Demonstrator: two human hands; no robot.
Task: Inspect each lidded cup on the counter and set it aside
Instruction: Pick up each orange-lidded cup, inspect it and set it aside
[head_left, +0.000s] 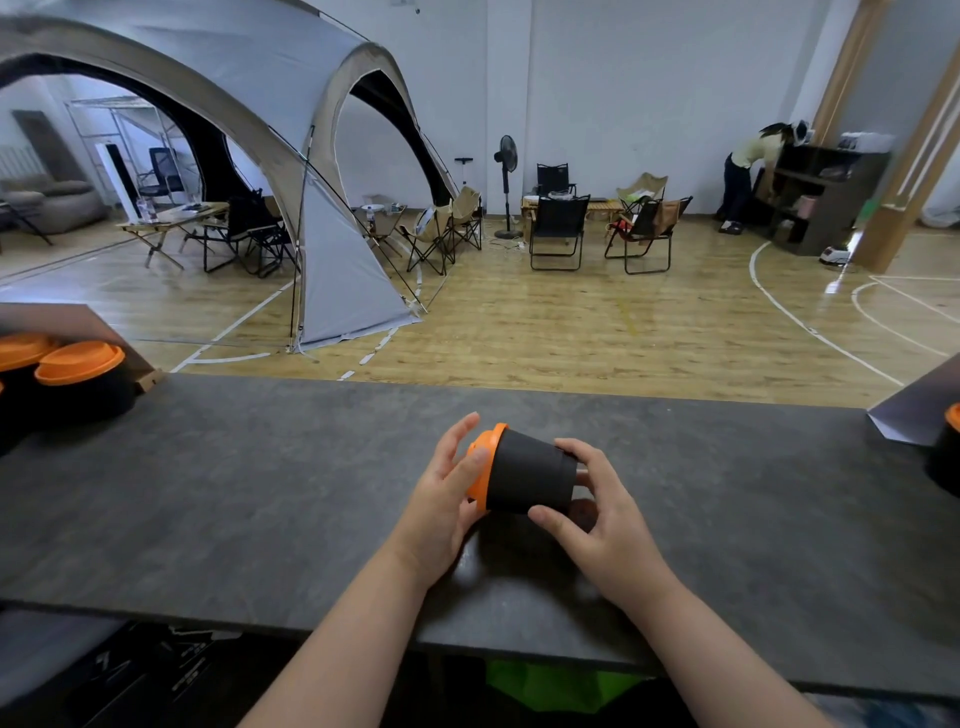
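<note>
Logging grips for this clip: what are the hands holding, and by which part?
One black cup, tipped on its side above the counter. The left hand is at its orange lid; the right hand grips the base end.

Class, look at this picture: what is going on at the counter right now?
A person holds a black paper cup with an orange plastic lid in both hands above the dark grey stone counter. The cup is tipped on its side, lid pointing left. The left hand touches the lid end and the right hand grips the base. More orange-lidded black cups stand at the far left, and another at the right edge.
</note>
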